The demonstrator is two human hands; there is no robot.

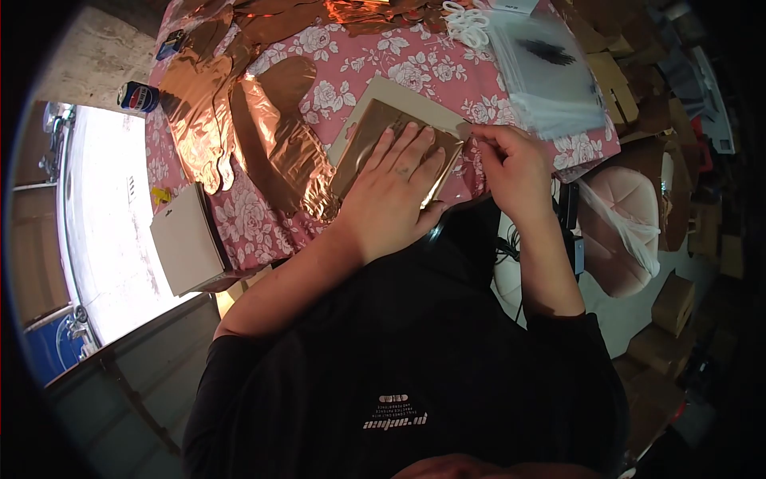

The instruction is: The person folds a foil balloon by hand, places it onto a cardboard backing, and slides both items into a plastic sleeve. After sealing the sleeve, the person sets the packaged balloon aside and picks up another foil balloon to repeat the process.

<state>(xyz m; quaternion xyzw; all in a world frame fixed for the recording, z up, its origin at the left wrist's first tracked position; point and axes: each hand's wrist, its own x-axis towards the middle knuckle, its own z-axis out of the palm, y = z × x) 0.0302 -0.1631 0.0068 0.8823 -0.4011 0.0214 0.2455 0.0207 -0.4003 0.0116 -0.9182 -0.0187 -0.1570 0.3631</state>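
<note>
A folded piece of shiny copper-coloured material point(368, 134) lies on a pale sheet of card point(403, 97), tilted on the table. My left hand point(395, 184) rests flat on this folded piece, fingers stretched and slightly spread. At its right corner my right hand point(511, 164) has thumb and forefinger pinched together on the edge of the copper material; the exact grip is partly hidden by the fingers. More loose copper-coloured material point(275, 136) spreads beside it on the left, its crumpled end close to my left wrist.
A pink floral cloth point(319, 60) covers the table. Clear plastic bags point(550, 88) and white looped bands point(467, 24) lie at the back right. A soda can point(138, 97) and a white box point(187, 239) are on the left. A cushioned pink seat point(618, 227) stands right.
</note>
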